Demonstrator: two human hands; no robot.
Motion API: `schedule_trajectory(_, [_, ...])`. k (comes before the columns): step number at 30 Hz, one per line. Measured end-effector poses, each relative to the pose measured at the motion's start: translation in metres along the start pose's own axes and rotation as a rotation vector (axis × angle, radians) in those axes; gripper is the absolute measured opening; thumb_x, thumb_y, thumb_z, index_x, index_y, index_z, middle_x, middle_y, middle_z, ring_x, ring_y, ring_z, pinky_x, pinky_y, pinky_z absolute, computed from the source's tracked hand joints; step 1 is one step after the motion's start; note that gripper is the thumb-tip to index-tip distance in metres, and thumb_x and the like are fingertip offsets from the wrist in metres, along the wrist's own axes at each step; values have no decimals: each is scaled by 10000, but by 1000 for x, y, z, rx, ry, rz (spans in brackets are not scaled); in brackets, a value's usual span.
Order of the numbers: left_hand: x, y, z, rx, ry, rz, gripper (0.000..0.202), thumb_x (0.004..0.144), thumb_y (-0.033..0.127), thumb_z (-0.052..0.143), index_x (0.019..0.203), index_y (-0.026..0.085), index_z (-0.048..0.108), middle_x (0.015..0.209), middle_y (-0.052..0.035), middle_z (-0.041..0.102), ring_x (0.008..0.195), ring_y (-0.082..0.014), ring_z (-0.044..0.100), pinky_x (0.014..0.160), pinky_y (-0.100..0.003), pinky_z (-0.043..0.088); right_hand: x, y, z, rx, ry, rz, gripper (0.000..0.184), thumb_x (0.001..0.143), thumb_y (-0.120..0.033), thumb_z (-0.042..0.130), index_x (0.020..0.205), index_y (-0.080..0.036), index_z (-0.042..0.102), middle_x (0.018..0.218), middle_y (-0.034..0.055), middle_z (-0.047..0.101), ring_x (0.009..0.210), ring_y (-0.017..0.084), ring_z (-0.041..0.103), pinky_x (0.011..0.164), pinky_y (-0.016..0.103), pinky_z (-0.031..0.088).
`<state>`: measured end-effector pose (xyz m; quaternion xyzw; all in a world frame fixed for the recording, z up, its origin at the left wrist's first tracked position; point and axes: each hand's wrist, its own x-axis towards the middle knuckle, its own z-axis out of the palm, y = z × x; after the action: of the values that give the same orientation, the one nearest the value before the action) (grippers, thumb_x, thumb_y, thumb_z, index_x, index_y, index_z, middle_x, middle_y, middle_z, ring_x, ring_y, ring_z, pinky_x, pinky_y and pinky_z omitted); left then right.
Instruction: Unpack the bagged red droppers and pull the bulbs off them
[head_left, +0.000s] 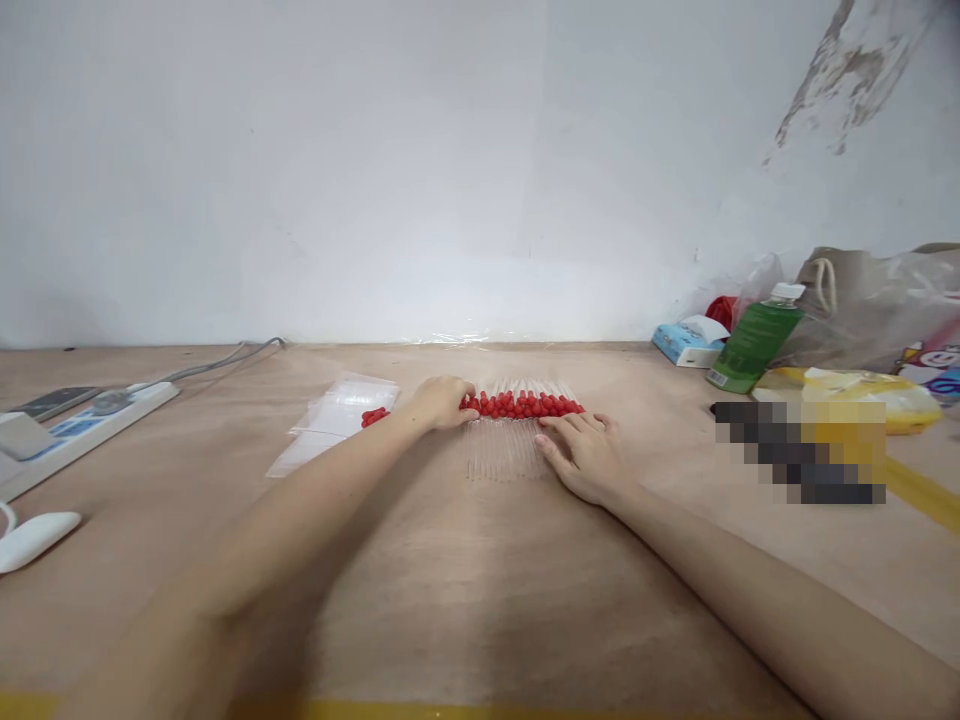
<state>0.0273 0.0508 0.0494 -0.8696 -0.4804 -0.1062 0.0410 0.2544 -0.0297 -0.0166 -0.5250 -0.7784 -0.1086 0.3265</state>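
A row of clear thin tubes with red caps (525, 405) lies on the wooden table (465, 600), close to the wall. My left hand (439, 402) rests at the row's left end, its fingers curled against the red caps. My right hand (585, 455) lies flat on the clear tube bodies at the row's right side, fingers stretched out. A few separate red-capped tubes (373, 416) lie to the left of my left hand, on clear plastic bags (330, 425).
A white power strip (82, 430) with a cable, a phone (52, 402) and a white mouse (34, 538) sit at the left. At the right stand a green bottle (754, 340), a tissue box (686, 342), plastic bags (862, 300) and a yellow packet (847, 390).
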Motion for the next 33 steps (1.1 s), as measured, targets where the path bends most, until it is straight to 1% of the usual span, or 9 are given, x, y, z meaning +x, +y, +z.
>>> schedule_trajectory(7, [3,-8,3,-155,-22,-98,190,670,336,603,801,233,696,749,-11,699,686,-193,629,603,-252,436,3,-1,-1,43,-36,27,290,883,-364,363,861,-224,617,864,30,645,866,182,537,873,399,246])
schedule_trajectory(11, [-2,-6,9,-218,134,-233,272,756,304,504,940,191,669,787,-44,705,731,-214,641,647,-288,461,3,-2,-3,60,-11,41,290,873,-356,385,787,-215,623,800,26,646,818,172,548,885,399,236])
schedule_trajectory(15, [-18,1,7,-273,329,-333,349,843,307,380,1065,162,606,963,-71,679,857,-212,629,748,-319,475,2,0,0,65,77,39,246,853,-341,421,816,-204,622,826,38,643,828,175,559,880,391,260])
schedule_trajectory(17, [-36,4,5,-330,394,-291,347,859,320,370,1097,188,586,1024,-43,661,892,-183,620,768,-290,482,2,1,1,72,141,31,235,833,-339,449,941,-198,603,923,61,627,890,189,554,871,383,291])
schedule_trajectory(19, [-60,6,7,-446,430,-129,316,846,334,427,1078,203,598,1047,-32,650,907,-177,613,772,-278,489,2,1,1,87,196,-2,359,806,-356,483,1116,-180,529,1058,98,577,988,211,521,872,378,322])
schedule_trajectory(22, [-93,8,11,-495,342,59,269,837,299,467,1048,210,608,1046,-38,644,951,-180,594,850,-310,464,1,-2,-2,118,216,-142,592,758,-424,541,1269,-159,401,1208,139,474,1099,241,447,902,387,334])
schedule_trajectory(24, [-106,11,13,-470,282,102,253,836,278,476,1050,234,603,1040,-29,641,960,-175,587,858,-321,460,0,-7,-4,127,182,-262,594,746,-454,556,1259,-186,423,1220,125,473,1106,240,439,926,400,313])
schedule_trajectory(28, [-109,20,10,-453,246,201,225,841,225,473,1018,238,610,982,-20,662,921,-158,598,834,-319,466,-2,-19,-7,126,107,-408,396,794,-416,533,1143,-230,540,1050,61,603,1030,203,487,948,415,260])
schedule_trajectory(33, [-105,22,12,-485,268,326,206,843,187,457,985,207,605,954,-34,669,885,-148,602,784,-289,467,-3,-28,-7,122,86,-450,204,845,-325,490,957,-245,640,744,3,644,805,148,524,940,420,239])
